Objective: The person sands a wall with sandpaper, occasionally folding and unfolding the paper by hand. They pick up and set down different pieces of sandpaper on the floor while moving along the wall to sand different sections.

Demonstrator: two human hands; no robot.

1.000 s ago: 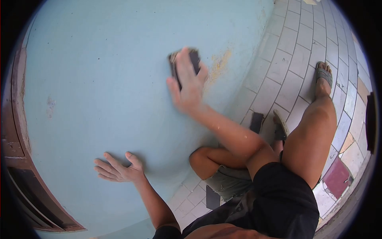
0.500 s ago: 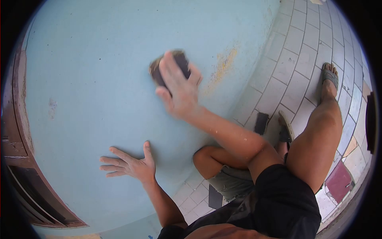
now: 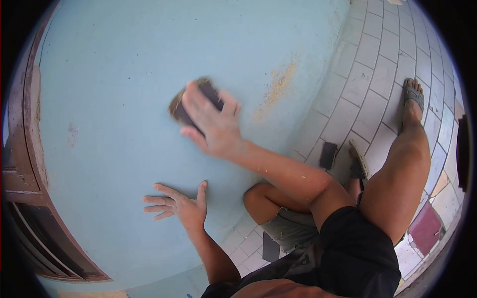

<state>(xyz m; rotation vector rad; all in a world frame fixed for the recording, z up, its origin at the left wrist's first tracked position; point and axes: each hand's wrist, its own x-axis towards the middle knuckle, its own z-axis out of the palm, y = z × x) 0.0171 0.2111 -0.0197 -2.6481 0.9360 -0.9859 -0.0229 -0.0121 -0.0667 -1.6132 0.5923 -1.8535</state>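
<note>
Under the fingers of my right hand (image 3: 213,126) is a dark sanding block (image 3: 212,94) with frayed, brownish edges, pressed flat to the pale blue wall (image 3: 124,44). The fingers and thumb lie over its face and side, and the hand is slightly blurred. Lower and to the left, my left hand (image 3: 181,203) rests against the wall with its fingers spread and nothing in it. Whitish dust coats both hands. A worn, yellowish patch (image 3: 278,89) marks the wall to the right of the block.
A dark rectangular piece (image 3: 328,155) lies on the tiled floor (image 3: 357,111) near my sandalled foot. Another dark flat piece (image 3: 271,247) is beside my bent knee. A brown-framed window or door (image 3: 37,198) borders the wall at left. A maroon tile (image 3: 426,229) shows at lower right.
My right hand has slid the sanding block left and a little down across the wall. My left hand has shifted slightly right, its fingers still spread.
</note>
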